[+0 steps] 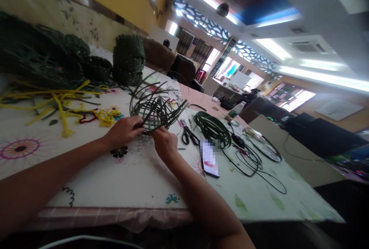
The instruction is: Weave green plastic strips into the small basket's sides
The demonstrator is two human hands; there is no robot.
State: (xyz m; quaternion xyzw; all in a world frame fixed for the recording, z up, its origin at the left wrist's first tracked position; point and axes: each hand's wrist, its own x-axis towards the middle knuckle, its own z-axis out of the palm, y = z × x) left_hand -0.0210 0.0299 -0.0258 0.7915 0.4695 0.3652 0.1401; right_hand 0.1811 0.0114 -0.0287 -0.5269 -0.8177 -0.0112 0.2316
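Head view: fingertips of the left hand (124,129) pinch the near rim of a half-woven basket base (152,111), flat dark green strips crossed in an open lattice, loose ends fanning upward and outward in stiff curves. The right hand (165,144) meets the same rim from the other side, fingers curled shut on a strip end, knuckles toward the camera. Both hands almost touch each other under the weave. The piece sits low over the table (138,179), just beyond the hands. Both forearms run in bare from the near edge, left one long and nearly flat, right one angled up from below.

Tablecloth is pale, smooth, printed with small flowers. Just right of the right hand lie black-handled scissors (188,135), then a phone (209,159), screen up, and a coil of dark green strip (212,127), wound in a loose ring. Far left: a tangle of yellow strips (57,104), limp, scattered. Behind it, finished dark green baskets (128,59), stacked, tightly woven, ribbed sides.
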